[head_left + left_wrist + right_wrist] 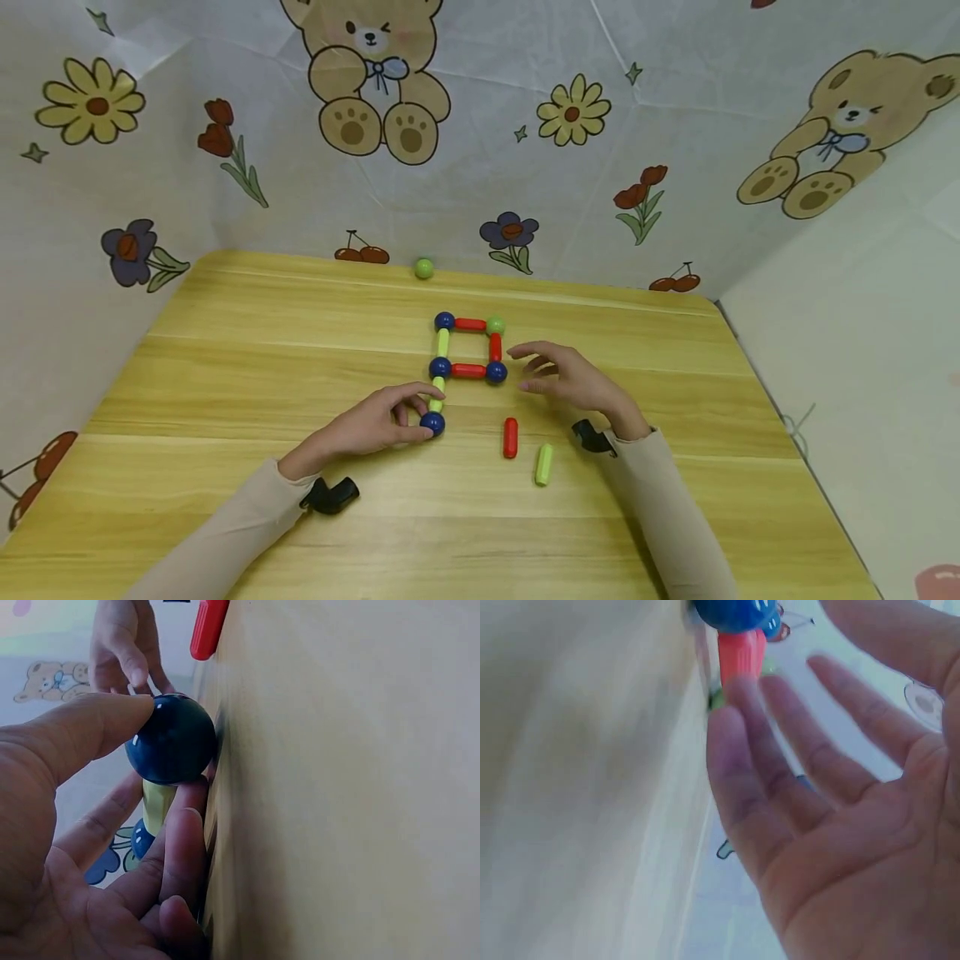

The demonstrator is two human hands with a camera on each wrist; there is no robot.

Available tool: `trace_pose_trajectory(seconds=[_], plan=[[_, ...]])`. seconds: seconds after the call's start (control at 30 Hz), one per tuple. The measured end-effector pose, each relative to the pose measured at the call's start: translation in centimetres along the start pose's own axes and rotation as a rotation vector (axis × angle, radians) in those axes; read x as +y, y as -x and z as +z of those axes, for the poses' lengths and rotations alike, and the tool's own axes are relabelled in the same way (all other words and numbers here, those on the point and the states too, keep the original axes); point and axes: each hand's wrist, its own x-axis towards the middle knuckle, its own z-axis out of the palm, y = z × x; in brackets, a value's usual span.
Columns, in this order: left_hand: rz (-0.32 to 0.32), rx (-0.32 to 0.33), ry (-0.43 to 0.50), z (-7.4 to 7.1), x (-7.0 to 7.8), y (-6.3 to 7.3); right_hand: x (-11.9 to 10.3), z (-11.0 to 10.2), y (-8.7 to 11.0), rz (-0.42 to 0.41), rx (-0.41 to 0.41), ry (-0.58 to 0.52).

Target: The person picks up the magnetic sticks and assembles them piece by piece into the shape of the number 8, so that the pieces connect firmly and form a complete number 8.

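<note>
On the table lies a figure of rods and balls: a square with blue balls (440,367) at three corners, a green ball (495,326) at the fourth, red rods (469,371) on three sides and a yellow-green rod (443,342) on the left. From its near left corner a second yellow-green rod (156,806) leads to an end blue ball (171,740). My left hand (378,423) grips that end ball, thumb on its near side, fingers along the rod. Just right of the square, my right hand (566,379) hovers with loosely bent, spread fingers and holds nothing.
A loose red rod (511,438) and a loose yellow-green rod (543,465) lie on the wooden table (420,533) between the forearms. Another green ball (423,268) sits at the back edge, against a printed cloth (465,183). Black wrist devices (330,496) are on both sleeves.
</note>
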Motion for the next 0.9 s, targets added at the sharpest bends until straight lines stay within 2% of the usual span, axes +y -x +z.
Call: trace_pose_trajectory(seconds=[0.17, 0.27, 0.47, 0.63, 0.77, 0.9], plan=[[-0.015, 0.001, -0.004, 0.1, 0.1, 0.0, -0.3, 1.0, 1.3, -0.052, -0.200, -0.001], [-0.015, 0.002, -0.008, 0.2, 0.2, 0.0, -0.4, 1.5, 1.7, -0.077, -0.260, -0.035], [-0.018, 0.005, -0.010, 0.2, 0.2, 0.1, -0.4, 2.5, 1.7, -0.131, -0.337, -0.117], [-0.016, 0.007, -0.005, 0.2, 0.1, 0.0, -0.4, 3.1, 1.4, -0.103, -0.386, -0.141], [-0.015, 0.005, -0.004, 0.3, 0.1, 0.0, -0.3, 3.3, 1.4, -0.080, -0.388, -0.099], [-0.014, 0.005, -0.003, 0.3, 0.1, 0.0, -0.5, 3.5, 1.5, -0.090, -0.366, -0.039]])
